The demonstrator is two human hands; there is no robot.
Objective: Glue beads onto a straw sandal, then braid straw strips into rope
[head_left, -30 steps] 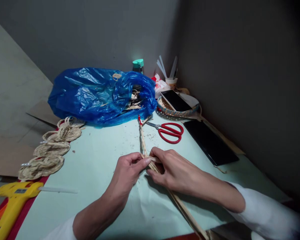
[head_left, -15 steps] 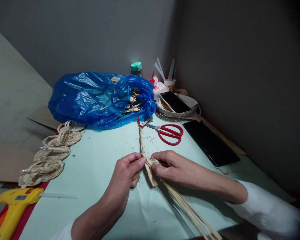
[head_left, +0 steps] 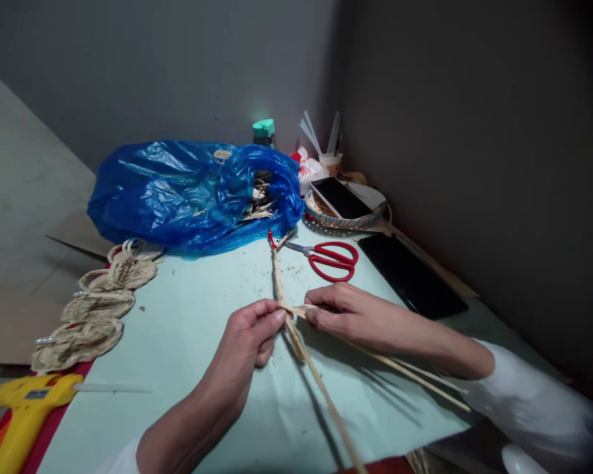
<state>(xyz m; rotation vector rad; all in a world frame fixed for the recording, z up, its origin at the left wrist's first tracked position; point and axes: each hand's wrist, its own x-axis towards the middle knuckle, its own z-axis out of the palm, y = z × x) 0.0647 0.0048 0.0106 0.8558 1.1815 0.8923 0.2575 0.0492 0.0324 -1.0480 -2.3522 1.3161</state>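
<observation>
A pale straw braid point(head_left: 277, 280) runs from a red tie point(head_left: 271, 239) near the blue bag down to my hands. My left hand point(head_left: 254, 332) pinches the braid at its lower end, thumb against forefinger. In my right hand point(head_left: 343, 313) a straw strand point(head_left: 300, 309) is gripped and drawn out to the right of the braid. Loose strand ends trail below my right forearm. Another long strand point(head_left: 326, 392) hangs from the pinch toward the table's front edge, beside a short, wider strip point(head_left: 295, 342).
Red-handled scissors point(head_left: 333, 261) lie beyond my right hand. A blue plastic bag point(head_left: 178, 191) holds straw scraps. Coiled braided pieces point(head_left: 99, 306) and a yellow glue gun point(head_left: 34, 398) are at left. A phone point(head_left: 343, 197) rests on a basket point(head_left: 321, 214); a black tablet point(head_left: 410, 273) lies at right.
My right hand has moved slightly right and up, pulling its strands away from the braid. One long strand now hangs separately below. My left hand keeps its pinch.
</observation>
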